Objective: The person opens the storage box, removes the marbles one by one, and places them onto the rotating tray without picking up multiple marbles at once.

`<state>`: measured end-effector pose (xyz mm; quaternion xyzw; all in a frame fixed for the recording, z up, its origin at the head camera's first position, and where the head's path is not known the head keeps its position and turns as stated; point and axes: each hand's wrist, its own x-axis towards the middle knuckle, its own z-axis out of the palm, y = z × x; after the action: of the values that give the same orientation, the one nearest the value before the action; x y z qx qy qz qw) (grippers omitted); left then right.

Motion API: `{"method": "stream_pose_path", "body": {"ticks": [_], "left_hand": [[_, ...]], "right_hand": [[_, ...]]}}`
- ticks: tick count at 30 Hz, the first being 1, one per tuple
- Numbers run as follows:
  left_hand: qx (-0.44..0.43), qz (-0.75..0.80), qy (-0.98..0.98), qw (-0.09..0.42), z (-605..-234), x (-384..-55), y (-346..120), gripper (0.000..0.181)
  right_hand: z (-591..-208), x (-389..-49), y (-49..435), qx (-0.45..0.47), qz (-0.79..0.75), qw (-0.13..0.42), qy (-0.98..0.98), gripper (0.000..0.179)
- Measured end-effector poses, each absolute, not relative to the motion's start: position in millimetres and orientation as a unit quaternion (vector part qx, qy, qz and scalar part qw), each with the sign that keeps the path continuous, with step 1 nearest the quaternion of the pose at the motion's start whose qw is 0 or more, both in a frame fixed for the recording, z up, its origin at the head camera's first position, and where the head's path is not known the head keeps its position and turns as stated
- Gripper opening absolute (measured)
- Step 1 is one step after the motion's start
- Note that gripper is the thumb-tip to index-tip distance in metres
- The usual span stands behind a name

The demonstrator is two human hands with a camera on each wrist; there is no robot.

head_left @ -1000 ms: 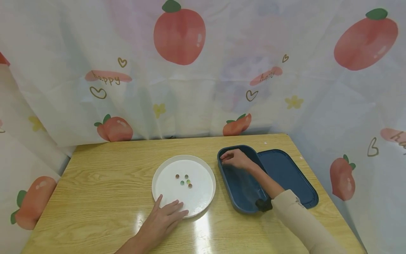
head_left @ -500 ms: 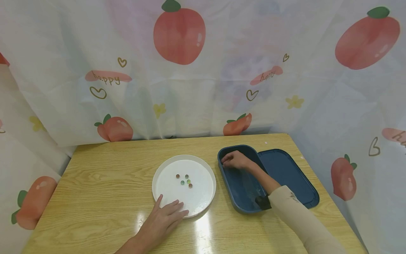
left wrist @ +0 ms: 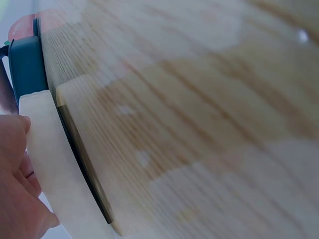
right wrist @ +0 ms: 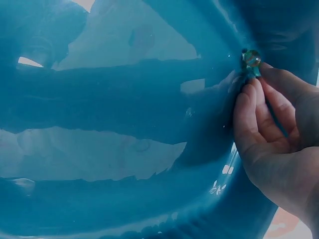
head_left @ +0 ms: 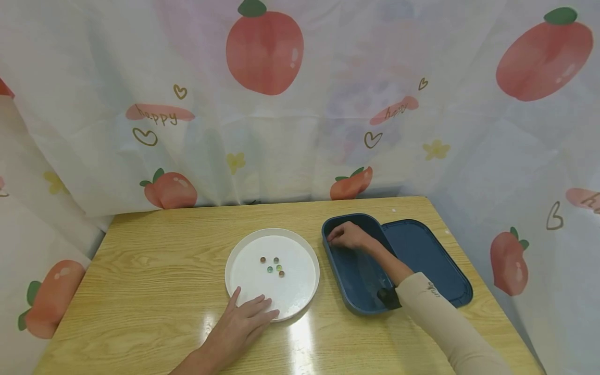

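My left hand (head_left: pixel 241 323) rests with spread fingers over the near left rim of a round white tray (head_left: pixel 300 299). In the left wrist view, fingers touch the tray's outer wall (left wrist: pixel 52 149). Several small glass marbles, one of them a brown marble (head_left: pixel 263 259), lie on the tray's middle. My right hand (head_left: pixel 349 236) reaches into a deep blue box (head_left: pixel 358 281), at its far left corner. There its thumb and fingertips pinch a clear marble (right wrist: pixel 252 59) with green and orange swirls, close to the box wall.
A flat blue lid (head_left: pixel 422 255) lies right of the box, partly behind it. All stand on a wood-grain table (head_left: pixel 164 265). A fruit-printed cloth (head_left: pixel 304 146) hangs behind and at the sides. A black wrist strap (head_left: pixel 388 298) sits by the right sleeve.
My right hand has shifted slightly within the box's far corner, its fingers drawing closer together. The left hand, tray and marbles on it stay put.
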<state>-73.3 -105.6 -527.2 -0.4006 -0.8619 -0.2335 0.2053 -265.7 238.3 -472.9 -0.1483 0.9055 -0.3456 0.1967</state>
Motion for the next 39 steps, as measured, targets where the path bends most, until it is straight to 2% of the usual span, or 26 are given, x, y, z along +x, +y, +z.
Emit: {"method": "stream_pose_path", "body": {"ticks": [5, 11, 22, 39], "left_hand": [[-0.396, -0.234, -0.865, 0.2, -527, -73, -105, 0.032], [-0.4, -0.224, -0.867, 0.197, -526, -73, -105, 0.03], [-0.399, -0.223, -0.866, 0.201, -525, -73, -105, 0.03], [-0.397, -0.229, -0.865, 0.205, -526, -72, -104, 0.03]], "right_hand": [[-471, -265, 240, -0.147, -0.353, 0.184, 0.905, 0.014], [-465, -263, 241, -0.121, -0.392, 0.182, 0.893, 0.016], [-443, -258, 237, -0.126, -0.438, 0.175, 0.873, 0.022], [-417, -247, 192, -0.186, -0.474, 0.181, 0.842, 0.023]]}}
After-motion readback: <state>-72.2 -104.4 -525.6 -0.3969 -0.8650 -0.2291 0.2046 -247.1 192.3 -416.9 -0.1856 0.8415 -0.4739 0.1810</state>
